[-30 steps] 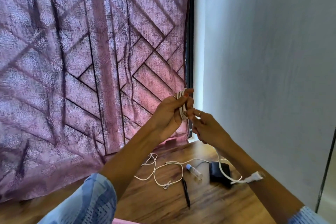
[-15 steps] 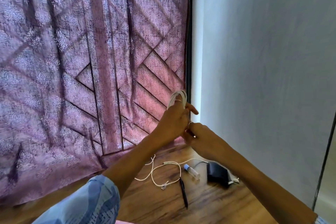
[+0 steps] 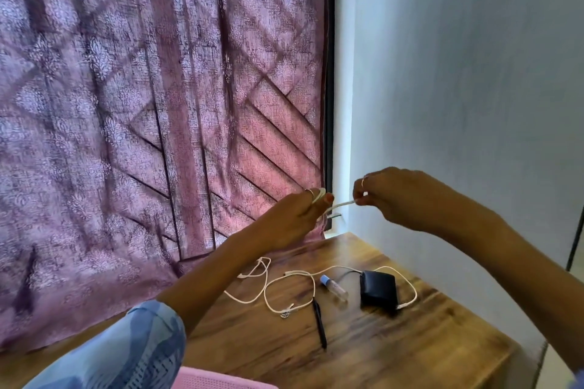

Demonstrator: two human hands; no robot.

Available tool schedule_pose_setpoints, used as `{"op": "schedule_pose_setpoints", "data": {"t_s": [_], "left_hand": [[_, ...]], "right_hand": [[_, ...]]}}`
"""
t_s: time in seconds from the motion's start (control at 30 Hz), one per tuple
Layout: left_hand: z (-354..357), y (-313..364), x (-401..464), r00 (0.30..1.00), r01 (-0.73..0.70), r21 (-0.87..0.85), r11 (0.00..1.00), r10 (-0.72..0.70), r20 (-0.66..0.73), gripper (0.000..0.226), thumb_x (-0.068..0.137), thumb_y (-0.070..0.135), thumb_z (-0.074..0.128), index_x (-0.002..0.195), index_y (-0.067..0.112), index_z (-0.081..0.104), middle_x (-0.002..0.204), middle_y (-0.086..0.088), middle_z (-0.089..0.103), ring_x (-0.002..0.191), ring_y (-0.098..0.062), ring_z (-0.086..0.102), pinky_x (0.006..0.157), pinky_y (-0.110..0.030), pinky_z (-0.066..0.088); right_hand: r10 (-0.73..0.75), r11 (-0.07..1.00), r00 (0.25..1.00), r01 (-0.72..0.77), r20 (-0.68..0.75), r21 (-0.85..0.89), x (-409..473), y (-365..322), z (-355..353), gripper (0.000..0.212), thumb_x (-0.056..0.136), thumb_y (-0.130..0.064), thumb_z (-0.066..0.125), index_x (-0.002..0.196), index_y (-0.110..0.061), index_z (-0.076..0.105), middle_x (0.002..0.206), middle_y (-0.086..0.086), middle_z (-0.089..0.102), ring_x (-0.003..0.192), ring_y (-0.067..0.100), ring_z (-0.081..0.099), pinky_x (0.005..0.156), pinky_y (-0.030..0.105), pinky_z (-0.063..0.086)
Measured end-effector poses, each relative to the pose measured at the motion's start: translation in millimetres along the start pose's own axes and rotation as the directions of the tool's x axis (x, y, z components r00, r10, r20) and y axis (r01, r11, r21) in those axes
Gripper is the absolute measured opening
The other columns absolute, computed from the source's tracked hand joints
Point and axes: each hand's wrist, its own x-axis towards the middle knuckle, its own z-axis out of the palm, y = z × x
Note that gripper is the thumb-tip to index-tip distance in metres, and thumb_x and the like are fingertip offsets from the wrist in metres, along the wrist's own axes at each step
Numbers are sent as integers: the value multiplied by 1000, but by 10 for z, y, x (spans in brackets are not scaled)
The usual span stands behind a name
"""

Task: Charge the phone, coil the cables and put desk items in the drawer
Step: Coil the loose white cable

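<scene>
Closest to the camera there's a blue patterned sleeve [image 3: 126, 350] on the left arm and a bit of pink chair edge [image 3: 221, 380] at the bottom. Past that is the wooden desk [image 3: 395, 357], with a black pen [image 3: 319, 324], a loose white cable [image 3: 284, 290] snaking around, a small clear bottle [image 3: 333, 286] with a blue cap, and a black charger block [image 3: 378, 289] sitting near the wall side. Above the desk, the left hand [image 3: 290, 221] has a closed grip on a coiled white cable [image 3: 317, 194], loops wrapped round its fingers. The right hand [image 3: 388, 196] pinches the free end of that same cable, pulled fairly taut between the two hands. Behind everything hangs a purple patterned curtain [image 3: 158, 104], with a pale wall [image 3: 458, 88] on the right.
</scene>
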Motion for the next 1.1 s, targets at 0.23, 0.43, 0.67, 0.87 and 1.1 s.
{"op": "schedule_pose_setpoints", "data": {"t_s": [0.23, 0.43, 0.67, 0.87, 1.1], "left_hand": [[-53, 80, -40, 982, 78, -108, 991, -58, 179, 52, 101, 37, 34, 60, 31, 66, 42, 8, 40, 37, 1, 35, 46, -17, 32], [-98, 88, -69, 964, 199, -587, 785, -48, 263, 39, 99, 33, 38, 87, 7, 64, 45, 5, 21, 36, -4, 13, 38, -16, 17], [-127, 247, -49, 978, 206, -889, 408, -46, 206, 41, 93, 39, 39, 71, 14, 62, 38, 11, 24, 27, -2, 11, 39, -17, 34], [-39, 360, 14, 981, 136, -975, 174, -160, 108, 38, 91, 37, 44, 64, 14, 57, 34, 9, 26, 23, 0, 14, 34, -14, 27], [-22, 302, 75, 943, 104, -968, 229, -332, 23, 40, 99, 36, 39, 67, 13, 47, 36, 8, 30, 23, -1, 17, 35, -15, 22]], "right_hand": [[-158, 912, 935, 15, -317, -410, 41, 205, 140, 35, 59, -13, 85, 91, -20, 73, 100, 11, 70, 100, 35, 64, 98, 63, 31], [-74, 967, 882, -51, -465, -250, 104, 210, 418, 34, 70, -20, 78, 103, -24, 68, 125, 13, 61, 125, 36, 48, 107, 60, 15], [304, 816, 854, -5, -423, 578, 117, -126, 498, 16, 95, -16, 53, 100, -11, 68, 97, 9, 63, 83, 17, 63, 77, 25, 45], [378, -58, 922, -69, 86, 996, 59, -372, 328, 23, 96, -17, 51, 92, -5, 71, 86, 15, 72, 73, 22, 69, 73, 30, 60], [212, -329, 955, -132, 209, 935, 1, -409, 292, 40, 82, -50, 52, 85, -16, 73, 82, 5, 73, 76, 16, 68, 77, 32, 54]]}}
